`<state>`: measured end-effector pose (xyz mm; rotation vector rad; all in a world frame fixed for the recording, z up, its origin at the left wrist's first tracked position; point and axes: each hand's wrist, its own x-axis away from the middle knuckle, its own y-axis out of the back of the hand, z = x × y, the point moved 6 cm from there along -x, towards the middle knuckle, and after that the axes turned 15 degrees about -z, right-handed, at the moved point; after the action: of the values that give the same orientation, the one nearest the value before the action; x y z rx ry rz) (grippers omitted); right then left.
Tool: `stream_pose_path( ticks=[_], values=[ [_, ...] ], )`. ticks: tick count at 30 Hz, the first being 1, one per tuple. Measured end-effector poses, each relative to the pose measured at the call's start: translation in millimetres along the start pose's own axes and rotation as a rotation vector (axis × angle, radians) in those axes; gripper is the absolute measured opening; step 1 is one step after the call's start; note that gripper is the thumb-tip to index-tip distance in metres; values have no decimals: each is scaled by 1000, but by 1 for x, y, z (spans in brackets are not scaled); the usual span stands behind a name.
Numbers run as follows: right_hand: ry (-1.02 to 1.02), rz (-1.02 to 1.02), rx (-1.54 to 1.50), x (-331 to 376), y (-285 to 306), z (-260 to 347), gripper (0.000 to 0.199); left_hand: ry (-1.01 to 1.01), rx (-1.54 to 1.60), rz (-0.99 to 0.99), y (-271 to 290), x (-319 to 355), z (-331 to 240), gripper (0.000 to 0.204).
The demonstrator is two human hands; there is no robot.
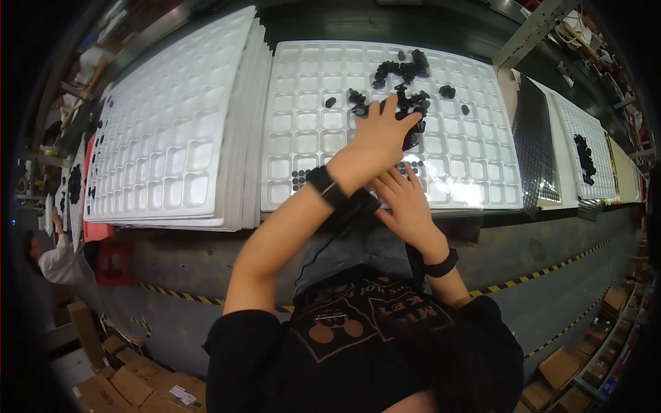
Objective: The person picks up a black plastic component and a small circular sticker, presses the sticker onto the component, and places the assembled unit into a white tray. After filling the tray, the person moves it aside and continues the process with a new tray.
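1) Two bare hands meet over a white tray (468,146), where black parts (411,71) lie in a loose heap from near the far edge to the middle
2) The heap's long axis runs away from the person; single pieces lie at mixed angles, too small to tell which way each points
3) Fingers spread, the left hand (377,141) covers part of the heap, fingertips toward the tray's far side
4) Beneath that wrist, the right hand (408,208) stretches over the near edge, thumb apart; its fingers are partly hidden, and whether they pinch anything cannot be told
5) Just left stands a stack of white trays (162,131); to the right lie a dark dotted sheet (536,138) and a farther tray (603,167) bearing another black heap (584,160)
6) Glossy, moulded compartments form a square grid with rounded corners; small round black pieces (299,180) fill one near the front left
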<state>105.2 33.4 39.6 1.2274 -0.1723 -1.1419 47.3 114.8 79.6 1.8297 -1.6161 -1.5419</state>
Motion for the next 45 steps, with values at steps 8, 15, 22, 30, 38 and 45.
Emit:
stream_pose_path(
  ticks=[8, 15, 22, 30, 38, 45],
  values=[
    [5, -60, -41, 5, -2, -9, 47, 40, -78, 213, -40, -47, 17, 40],
    [23, -138, -76, 3, 4, -5, 45, -14, -123, 52, -33, -95, 30, 43],
    [1, -121, -105, 2, 3, -11, 39, -238, -253, 577, -54, -28, -22, 42],
    [82, -206, -148, -2, 6, -4, 32, -46, -20, 328, -61, -44, -1, 23],
    [92, -78, -55, 5, -11, -10, 40, -71, -153, -57, -16, -82, -6, 41],
    [28, -69, -32, -18, -6, -15, 46, -86, -381, -509, 272, 1, -30, 27]
  ],
)
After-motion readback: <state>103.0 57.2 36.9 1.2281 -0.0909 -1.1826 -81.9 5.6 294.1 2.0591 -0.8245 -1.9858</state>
